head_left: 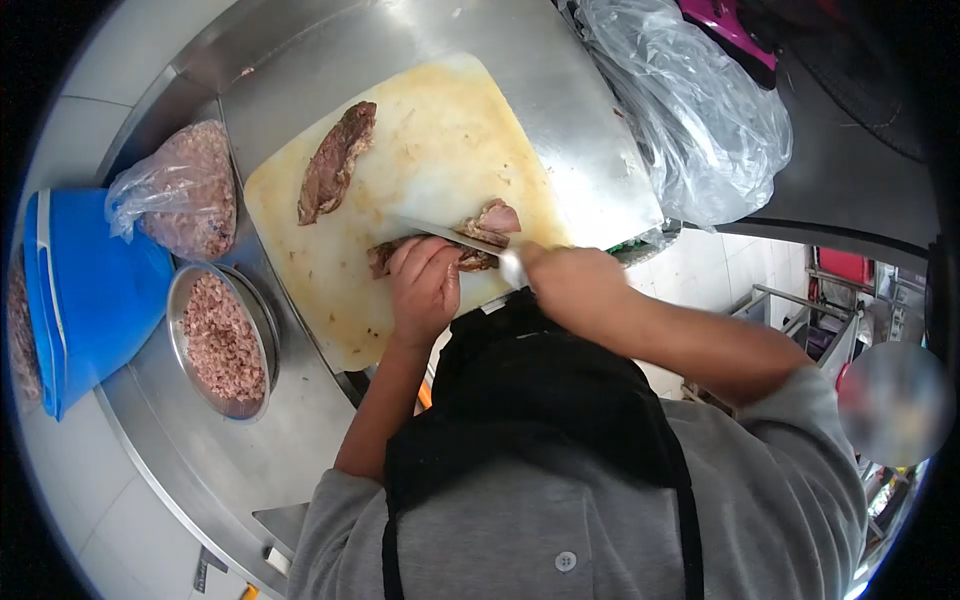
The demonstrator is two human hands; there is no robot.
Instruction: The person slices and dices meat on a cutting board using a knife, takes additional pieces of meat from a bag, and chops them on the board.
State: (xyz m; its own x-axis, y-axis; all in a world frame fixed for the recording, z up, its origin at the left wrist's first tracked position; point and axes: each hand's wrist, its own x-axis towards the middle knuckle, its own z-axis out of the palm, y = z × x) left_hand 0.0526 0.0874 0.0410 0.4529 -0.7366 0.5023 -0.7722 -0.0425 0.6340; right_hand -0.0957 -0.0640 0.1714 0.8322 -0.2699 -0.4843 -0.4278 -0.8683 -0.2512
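Note:
My left hand [425,288] presses with closed fingers on a piece of cooked meat [480,235] near the front edge of a yellowed cutting board [440,120]. In my right hand [570,285] is the white handle of a knife [450,235]. The blade lies across the meat, just beyond my left fingers, pointing left. Part of the meat is hidden under the left hand and the blade. A second, longer piece of meat [338,163] rests apart on the board's far left.
Left of the board stand a metal bowl of diced meat [222,340], a plastic bag of diced meat [195,190] and a blue bin [95,290]. Clear plastic bags [690,110] lie at the right on the steel table [560,90]. A metal rack [810,310] stands farther right.

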